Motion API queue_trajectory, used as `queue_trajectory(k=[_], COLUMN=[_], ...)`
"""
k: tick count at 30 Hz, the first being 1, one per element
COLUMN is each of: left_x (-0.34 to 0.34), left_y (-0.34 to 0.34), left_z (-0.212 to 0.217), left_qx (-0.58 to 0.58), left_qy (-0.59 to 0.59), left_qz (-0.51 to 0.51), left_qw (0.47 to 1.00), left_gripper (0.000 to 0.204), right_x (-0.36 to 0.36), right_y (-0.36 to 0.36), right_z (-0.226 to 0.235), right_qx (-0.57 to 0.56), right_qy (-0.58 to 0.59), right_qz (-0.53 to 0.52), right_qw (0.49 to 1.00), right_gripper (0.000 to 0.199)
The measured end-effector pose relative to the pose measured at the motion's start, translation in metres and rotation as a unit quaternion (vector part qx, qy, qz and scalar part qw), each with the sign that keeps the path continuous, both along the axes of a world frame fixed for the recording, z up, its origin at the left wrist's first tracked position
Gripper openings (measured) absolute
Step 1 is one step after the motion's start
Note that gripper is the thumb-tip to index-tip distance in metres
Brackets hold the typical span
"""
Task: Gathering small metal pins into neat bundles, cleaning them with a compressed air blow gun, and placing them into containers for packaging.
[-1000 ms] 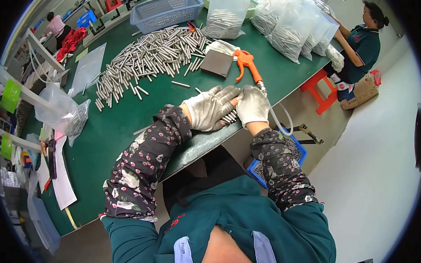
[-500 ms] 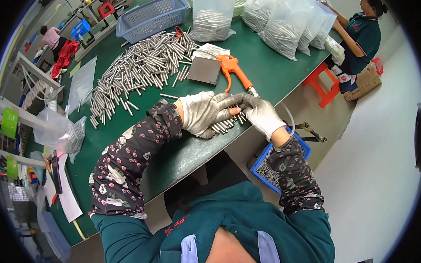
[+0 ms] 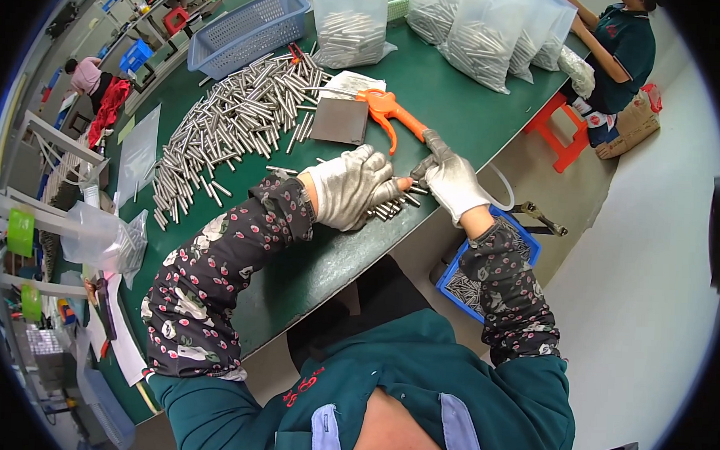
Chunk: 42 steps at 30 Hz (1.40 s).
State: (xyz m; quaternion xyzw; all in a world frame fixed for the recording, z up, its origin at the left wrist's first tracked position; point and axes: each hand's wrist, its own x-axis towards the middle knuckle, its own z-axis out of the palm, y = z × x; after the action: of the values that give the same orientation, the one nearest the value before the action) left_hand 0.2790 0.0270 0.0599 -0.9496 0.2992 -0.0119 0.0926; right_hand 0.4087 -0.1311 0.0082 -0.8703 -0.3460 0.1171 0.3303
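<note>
A second ago both gloved hands sat pressed together over the bundle of small metal rods (image 3: 392, 206) at the table's near edge. Since then the right hand (image 3: 450, 179) drew away toward three o'clock and opened a gap, its fingertips pinching a single rod pulled from the bundle. The left hand (image 3: 352, 185) stayed wrapped on the bundle but turned, its fingers pointing toward three o'clock. The head tilted too, so the big pile of metal rods (image 3: 236, 129) slid toward nine o'clock in the view

Clear plastic bags of metal rods (image 3: 353, 22) at table's far edge, possibly green tags (image 3: 20, 231) left.
</note>
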Motion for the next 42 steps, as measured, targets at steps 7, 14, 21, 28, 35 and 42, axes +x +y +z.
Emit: queue_trajectory(k=[7,14,21,28,35,42], left_x=[0.005,0.016,0.023,0.028,0.010,0.039], left_y=[-0.007,-0.019,-0.025,-0.015,0.012,0.090], left_z=[-0.001,0.004,0.008,0.009,0.021,0.113], left_qx=[-0.089,-0.130,-0.117,-0.125,-0.223,-0.445], left_qy=[0.002,0.092,0.075,0.110,0.047,-0.060], left_qz=[0.105,0.241,0.223,0.212,0.205,0.236], left_qw=[0.990,0.957,0.965,0.963,0.952,0.862], left_gripper=[0.043,0.028,0.020,0.024,0.023,0.037], right_x=[-0.009,-0.035,-0.038,-0.033,-0.026,-0.055], right_y=[-0.002,0.000,0.004,0.005,0.007,0.010], right_z=[0.006,-0.003,-0.007,-0.008,-0.005,0.027], right_qx=[0.075,0.156,0.204,0.154,0.244,0.010], right_qy=[0.058,-0.186,-0.209,-0.182,0.001,-0.232], right_qz=[-0.033,-0.065,-0.099,-0.104,-0.100,0.129], right_qw=[0.995,0.968,0.951,0.966,0.965,0.964], right_gripper=[0.038,0.044,0.039,0.044,0.031,0.035])
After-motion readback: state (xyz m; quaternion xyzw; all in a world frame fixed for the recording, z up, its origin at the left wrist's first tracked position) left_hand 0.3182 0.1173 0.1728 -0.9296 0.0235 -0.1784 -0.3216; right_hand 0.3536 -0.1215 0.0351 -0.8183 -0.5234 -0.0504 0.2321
